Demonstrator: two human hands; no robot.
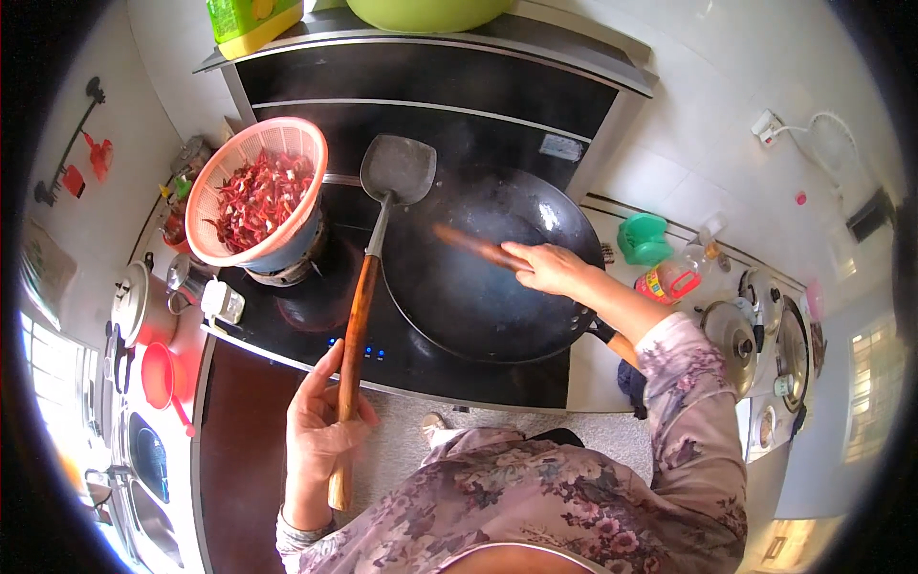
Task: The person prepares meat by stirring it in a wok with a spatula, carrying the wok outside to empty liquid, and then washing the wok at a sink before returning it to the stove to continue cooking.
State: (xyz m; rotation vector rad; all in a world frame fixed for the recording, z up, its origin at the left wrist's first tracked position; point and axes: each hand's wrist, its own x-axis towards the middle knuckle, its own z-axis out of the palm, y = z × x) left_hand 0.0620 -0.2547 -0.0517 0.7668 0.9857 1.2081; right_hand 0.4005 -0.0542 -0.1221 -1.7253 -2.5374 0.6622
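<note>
My left hand [323, 423] grips the wooden handle of a steel wok spatula [363, 305]. The spatula's flat blade points away from me, next to the rim of a large black wok [488, 308]. Over the wok, my right hand [549, 269] holds a brown, wooden-looking stick [473, 244], blurred along its length. Haze hangs above the dark inside of the wok, where I make out no food. On the left of the cooktop [315, 333], a pink plastic colander [204, 222] full of dried red chilies [262, 201] rests in a blue-grey vessel [290, 251].
A green bowl [430, 14] and a yellow-green container [254, 25] stand on the range hood [430, 75]. Pot lids [728, 341] and a plastic bottle [667, 283] lie to the right. A red ladle [159, 373] is near the sink [154, 513] at left. The wok's handle [620, 348] juts towards my right forearm.
</note>
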